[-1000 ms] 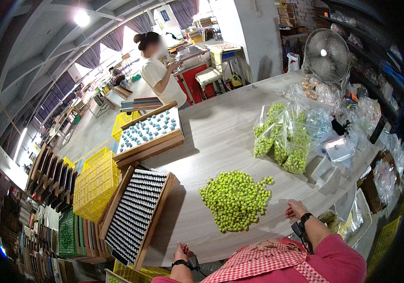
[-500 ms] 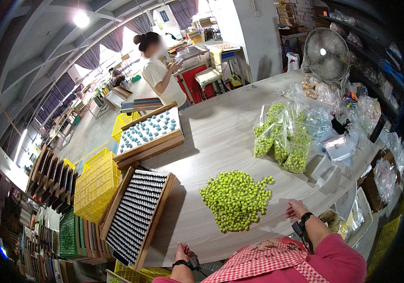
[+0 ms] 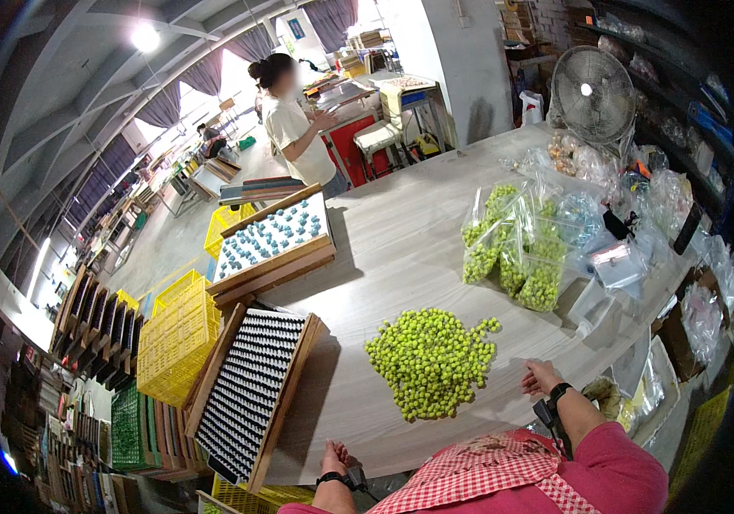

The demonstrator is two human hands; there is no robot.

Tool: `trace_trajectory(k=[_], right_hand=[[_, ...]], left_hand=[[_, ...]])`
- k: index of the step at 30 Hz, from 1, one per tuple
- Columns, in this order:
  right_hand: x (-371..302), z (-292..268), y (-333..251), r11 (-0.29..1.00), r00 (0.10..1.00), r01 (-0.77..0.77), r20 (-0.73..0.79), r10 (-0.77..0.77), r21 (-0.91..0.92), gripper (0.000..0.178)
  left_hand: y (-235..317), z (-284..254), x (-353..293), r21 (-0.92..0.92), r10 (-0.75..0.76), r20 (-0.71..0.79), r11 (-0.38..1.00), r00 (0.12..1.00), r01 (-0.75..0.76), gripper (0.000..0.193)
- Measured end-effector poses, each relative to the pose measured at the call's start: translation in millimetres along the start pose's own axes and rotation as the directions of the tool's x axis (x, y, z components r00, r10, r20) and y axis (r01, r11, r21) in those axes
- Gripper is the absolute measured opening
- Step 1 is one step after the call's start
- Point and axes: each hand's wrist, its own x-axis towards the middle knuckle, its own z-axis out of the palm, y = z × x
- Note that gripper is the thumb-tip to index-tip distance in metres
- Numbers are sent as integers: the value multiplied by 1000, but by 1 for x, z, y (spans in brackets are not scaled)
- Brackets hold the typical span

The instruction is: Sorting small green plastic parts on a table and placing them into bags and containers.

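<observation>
A pile of small yellow-green beads or balls (image 3: 432,364) lies on the grey wood-grain table (image 3: 401,231) in front of me. My right hand (image 3: 542,377) rests at the table's near side, right of the pile. Its fingers are loosely stretched and hold nothing. At the near edge, my left hand (image 3: 334,458) is beside the wooden-framed rack (image 3: 251,390) filled with rows of small white pieces. Its fingers look slightly apart, with nothing seen in them. Both wrists carry dark bands. Several clear plastic bags of the same green balls (image 3: 517,244) stand beyond the pile.
A tray of small blue pieces (image 3: 273,236) sits at the table's far left corner, with a person (image 3: 294,133) standing behind it. Yellow crates (image 3: 179,343) are stacked to the left. A fan (image 3: 592,94) and clear plastic bags (image 3: 620,218) crowd the right side.
The person beyond the table has shifted slightly right and brought their hands up in front. My hands have barely moved, and the pile looks the same.
</observation>
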Motion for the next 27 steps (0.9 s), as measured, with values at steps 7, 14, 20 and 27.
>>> trace_trajectory(k=[7, 14, 20, 27], right_hand=[[14, -3, 10, 1000, 1000, 2, -11, -2, -22, 53], [29, -7, 17, 999, 999, 37, 1, -37, 19, 50], [21, -8, 13, 996, 996, 76, -53, -74, 48, 47], [20, -8, 20, 999, 999, 47, -17, -47, 2, 53]], left_hand=[[-1, -10, 9, -103, -23, 84, 994, 996, 32, 40], [-1, -9, 14, -82, -55, 86, 995, 995, 62, 40], [-3, -4, 14, -70, -43, 81, 996, 996, 48, 42], [2, 2, -9, -71, -46, 65, 996, 997, 51, 43]])
